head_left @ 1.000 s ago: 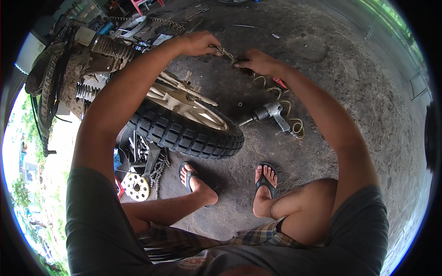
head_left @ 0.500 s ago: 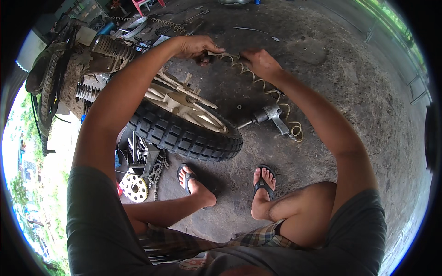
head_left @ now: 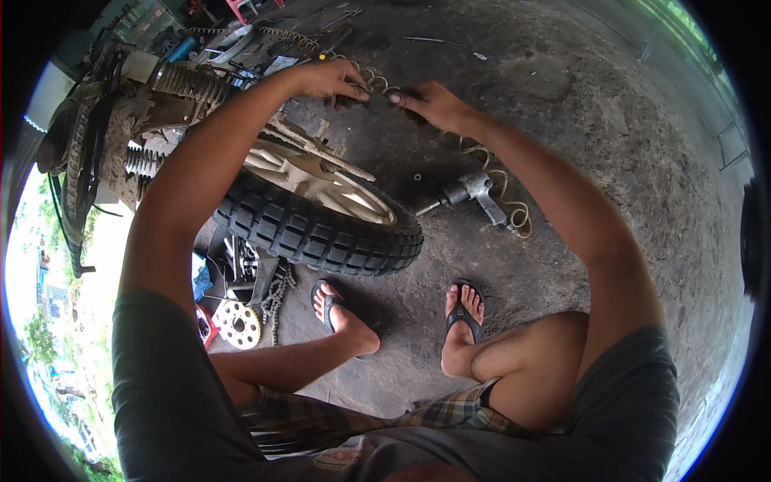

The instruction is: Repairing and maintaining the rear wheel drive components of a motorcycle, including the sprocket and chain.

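A coiled, yellowish air hose runs between my two hands, out beyond the motorcycle wheel. My left hand is closed, pinching the hose between thumb and fingers; loops rise just behind its fingertips. My right hand grips the hose a short way to the right, thumb pressed toward the left hand. From there the coils trail down to a grey air impact wrench lying on the floor, its socket end close to the tyre. The curled fingers hide the exact parts of hose being gripped.
The motorcycle wheel with its knobbly tyre lies left of centre, beside the muddy motorcycle. A sprocket, a chain and a box of parts are near my left foot. A small nut is on the floor.
Both hands have shifted left along the hose, the right one more, and are closer together. Hose loops now stand up between and behind them. The impact wrench still lies on the floor.
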The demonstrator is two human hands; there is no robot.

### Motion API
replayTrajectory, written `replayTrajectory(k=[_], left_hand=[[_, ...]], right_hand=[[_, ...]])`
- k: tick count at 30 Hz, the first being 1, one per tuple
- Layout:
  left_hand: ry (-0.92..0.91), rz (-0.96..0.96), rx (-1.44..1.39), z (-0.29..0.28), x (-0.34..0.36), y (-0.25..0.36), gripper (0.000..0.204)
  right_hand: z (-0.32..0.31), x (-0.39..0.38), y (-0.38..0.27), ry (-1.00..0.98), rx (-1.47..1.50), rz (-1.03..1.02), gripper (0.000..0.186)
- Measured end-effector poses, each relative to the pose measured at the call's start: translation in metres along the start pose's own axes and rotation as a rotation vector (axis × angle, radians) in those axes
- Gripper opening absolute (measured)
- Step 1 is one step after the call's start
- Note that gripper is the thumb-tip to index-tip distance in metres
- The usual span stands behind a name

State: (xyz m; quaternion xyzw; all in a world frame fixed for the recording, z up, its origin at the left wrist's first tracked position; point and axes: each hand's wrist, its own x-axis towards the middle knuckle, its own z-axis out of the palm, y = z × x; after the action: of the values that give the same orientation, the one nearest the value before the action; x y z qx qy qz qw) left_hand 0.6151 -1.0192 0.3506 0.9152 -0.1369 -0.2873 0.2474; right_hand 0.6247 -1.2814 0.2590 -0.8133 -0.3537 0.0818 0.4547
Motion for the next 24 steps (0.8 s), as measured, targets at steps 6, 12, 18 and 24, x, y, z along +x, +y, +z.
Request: replayTrajectory(k=[6, 12, 18, 24], left_hand=[[0.083, 0.095, 0.423, 0.006, 0.01, -0.028, 0.033], [0.002, 0.054, 0.596, -0.008, 0.004, -0.066, 0.025], [-0.081, -0.252, 0.192, -0.012, 0.001, -0.1, 0.03], [-0.1, -0.073, 0.371, -0.001, 0.008, -0.121, 0.023]], right_hand=[[0.035, 0.006, 0.01, 0.03, 0.542, 0.271, 0.027], [0.097, 0.029, 0.019, 0.11, 0.694, 0.263, 0.018], [0.155, 0.024, 0.031, 0.184, 0.875, 0.438, 0.015], [0.169, 0.04, 0.034, 0.119, 0.904, 0.47, 0.011]])
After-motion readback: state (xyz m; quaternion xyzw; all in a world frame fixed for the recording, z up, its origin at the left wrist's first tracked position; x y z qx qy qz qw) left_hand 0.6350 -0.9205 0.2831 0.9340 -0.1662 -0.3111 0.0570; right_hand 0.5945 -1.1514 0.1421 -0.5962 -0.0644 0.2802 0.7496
